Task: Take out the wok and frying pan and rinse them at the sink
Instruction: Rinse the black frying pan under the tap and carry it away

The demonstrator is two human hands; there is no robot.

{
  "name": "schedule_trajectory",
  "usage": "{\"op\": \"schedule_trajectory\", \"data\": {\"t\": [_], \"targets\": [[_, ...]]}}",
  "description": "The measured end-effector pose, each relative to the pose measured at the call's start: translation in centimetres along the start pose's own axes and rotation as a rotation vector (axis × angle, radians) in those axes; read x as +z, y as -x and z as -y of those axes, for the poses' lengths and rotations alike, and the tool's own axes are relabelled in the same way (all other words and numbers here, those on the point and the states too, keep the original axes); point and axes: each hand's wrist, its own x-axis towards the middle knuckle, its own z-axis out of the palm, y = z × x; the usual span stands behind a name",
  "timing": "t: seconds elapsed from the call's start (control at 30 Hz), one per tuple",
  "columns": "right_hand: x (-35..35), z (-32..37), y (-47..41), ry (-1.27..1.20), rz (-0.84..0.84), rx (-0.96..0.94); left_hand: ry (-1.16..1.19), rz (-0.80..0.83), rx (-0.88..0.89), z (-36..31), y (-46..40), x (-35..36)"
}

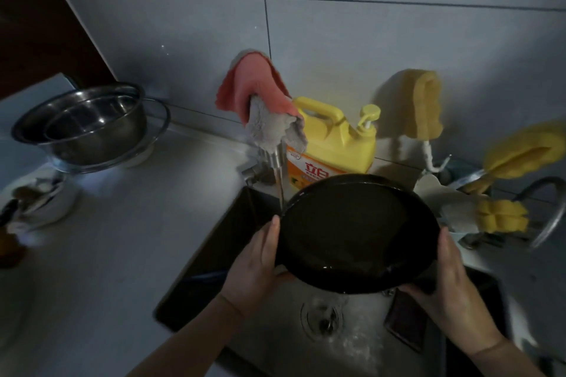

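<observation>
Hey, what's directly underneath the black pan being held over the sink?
Below the black pan lies the wet sink floor with its round drain, plus a dark flat object at right. Whatever sits straight under the pan's middle is hidden.

Black pan, yellow soap jug with an orange label, pink-and-grey cloth, yellow sponges, grey wall tiles.

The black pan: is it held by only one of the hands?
No. The left hand grips the left rim of the black pan and the right hand grips its right rim, above the sink.
</observation>
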Motion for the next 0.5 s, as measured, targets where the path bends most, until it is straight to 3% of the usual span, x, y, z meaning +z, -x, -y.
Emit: {"op": "schedule_trajectory", "data": {"t": [0.2, 0.3, 0.5], "targets": [[1.4, 0.2, -0.3, 0.0, 0.038, -0.061, -0.005, -0.007, -0.028, 0.6, 1.4, -0.5], [2.9, 0.9, -1.2, -0.013, 0.171, -0.057, -0.021, -0.007, -0.109, 1.7, 2.8, -1.2], [6.3, 2.9, -2.9, -0.072, 0.226, -0.082, -0.075, -0.033, -0.27, 4.8, 5.7, -2.8]]}}
